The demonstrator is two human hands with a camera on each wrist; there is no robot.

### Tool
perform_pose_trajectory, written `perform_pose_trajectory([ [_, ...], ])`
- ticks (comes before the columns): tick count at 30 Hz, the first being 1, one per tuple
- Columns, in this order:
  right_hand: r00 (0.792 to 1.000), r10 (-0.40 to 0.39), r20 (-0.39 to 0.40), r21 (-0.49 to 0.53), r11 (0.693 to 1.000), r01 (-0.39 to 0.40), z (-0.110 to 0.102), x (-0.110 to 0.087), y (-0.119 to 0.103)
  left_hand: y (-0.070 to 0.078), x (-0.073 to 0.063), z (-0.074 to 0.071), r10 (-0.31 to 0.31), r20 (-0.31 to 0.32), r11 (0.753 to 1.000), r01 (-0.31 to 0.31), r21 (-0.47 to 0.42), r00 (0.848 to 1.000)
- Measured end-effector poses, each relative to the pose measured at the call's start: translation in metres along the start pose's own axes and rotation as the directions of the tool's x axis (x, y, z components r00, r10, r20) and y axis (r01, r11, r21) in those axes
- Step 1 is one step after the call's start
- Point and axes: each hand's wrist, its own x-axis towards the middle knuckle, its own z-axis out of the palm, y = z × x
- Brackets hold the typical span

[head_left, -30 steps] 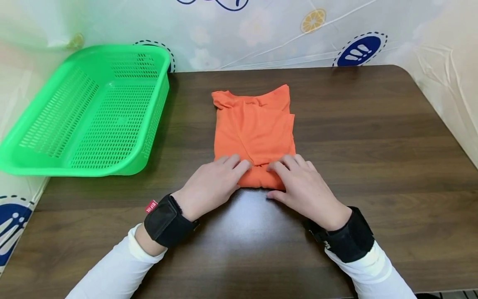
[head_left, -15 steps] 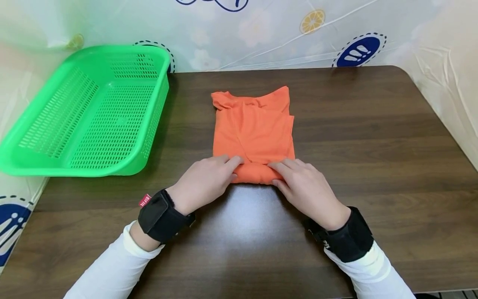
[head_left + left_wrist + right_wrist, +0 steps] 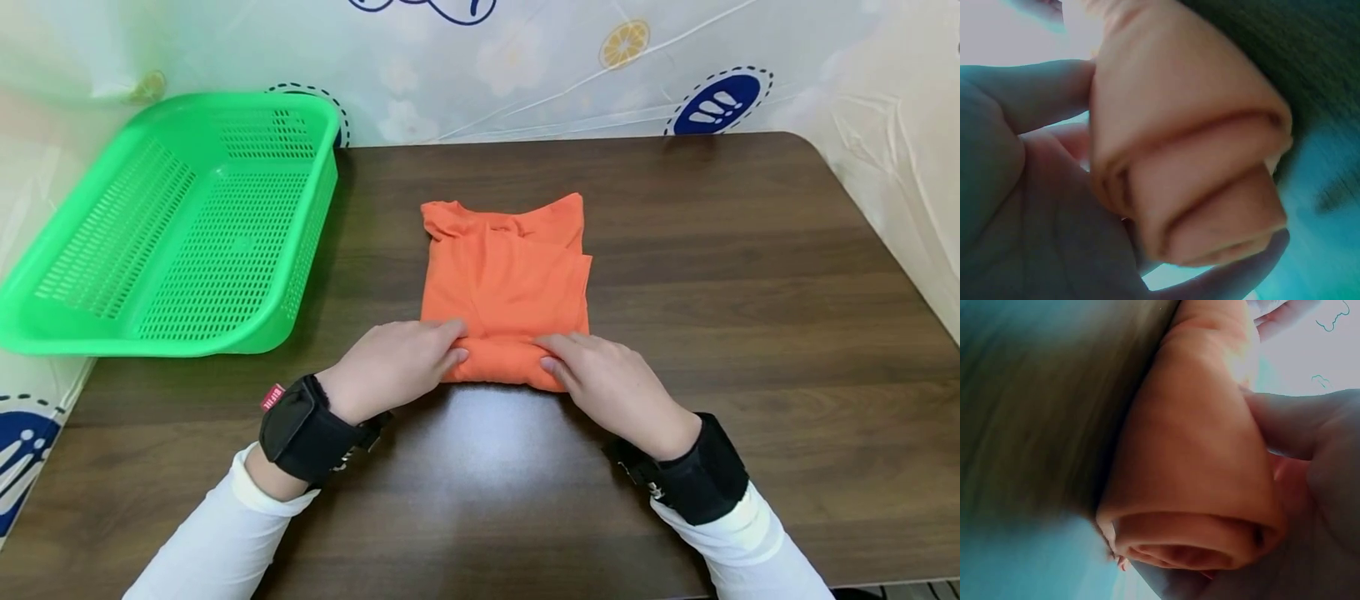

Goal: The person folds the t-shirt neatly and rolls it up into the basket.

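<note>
An orange folded shirt (image 3: pixel 510 287) lies flat on the table, its near edge turned into a thick roll. My left hand (image 3: pixel 393 362) grips the left end of that roll, thumb on the near side and fingers over the far side. At the right end my right hand (image 3: pixel 618 383) holds it the same way. Seen from the left wrist, the roll's end (image 3: pixel 1210 169) shows layered folds beside the thumb. In the right wrist view the other end (image 3: pixel 1191 540) shows a spiral of cloth against the palm. Most of the left fingers are hidden behind the roll in the head view.
A green plastic basket (image 3: pixel 288 275) with perforated walls stands at the left of the brown wooden table (image 3: pixel 720 292), nothing in it. A pale printed plastic sheet (image 3: pixel 525 75) hangs behind the table's far edge.
The shirt has slid slightly toward me. My left hand has shifted left to the roll's end, and the right hand has come down a little with its end of the roll.
</note>
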Motion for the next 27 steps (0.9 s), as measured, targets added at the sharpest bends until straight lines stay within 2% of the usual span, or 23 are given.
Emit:
perform_pose_trajectory([
  [3,1.000,0.009,0.012,0.016,1.000,-0.009,0.000,0.000,-0.001,-0.002,-0.002,-0.001,-0.006,0.017,1.000,0.006,0.008,1.000],
  [10,0.997,0.050,0.051,0.009,0.999,-0.050,-0.002,0.001,-0.002,-0.003,-0.001,-0.005,-0.052,0.112,0.999,0.054,-0.008,0.992],
  [14,0.996,0.079,0.050,0.001,0.997,-0.079,-0.002,0.001,-0.002,-0.004,0.000,-0.005,-0.058,0.101,0.998,0.059,0.002,0.993],
  [17,0.995,0.094,0.045,-0.003,0.996,-0.094,-0.002,0.001,-0.002,-0.003,0.001,-0.004,-0.030,0.043,0.999,0.030,0.012,0.999],
  [19,0.994,0.097,0.047,-0.001,0.995,-0.097,-0.001,0.001,-0.002,-0.002,0.001,-0.003,0.012,-0.012,1.000,-0.012,0.020,1.000],
  [21,0.994,0.095,0.048,0.001,0.995,-0.095,-0.001,0.001,-0.002,0.000,0.001,-0.002,0.064,-0.079,0.997,-0.062,0.035,0.995],
  [23,0.994,0.097,0.046,0.002,0.995,-0.097,-0.001,0.002,-0.002,0.004,0.001,-0.001,0.130,-0.147,0.990,-0.122,0.065,0.980],
  [25,0.994,0.101,0.048,0.003,0.995,-0.101,-0.001,0.002,-0.002,0.009,0.001,-0.001,0.191,-0.208,0.980,-0.175,0.095,0.959],
  [27,0.993,0.108,0.045,0.000,0.994,-0.108,-0.001,0.003,-0.002,0.014,0.000,0.000,0.220,-0.249,0.973,-0.195,0.122,0.943],
])
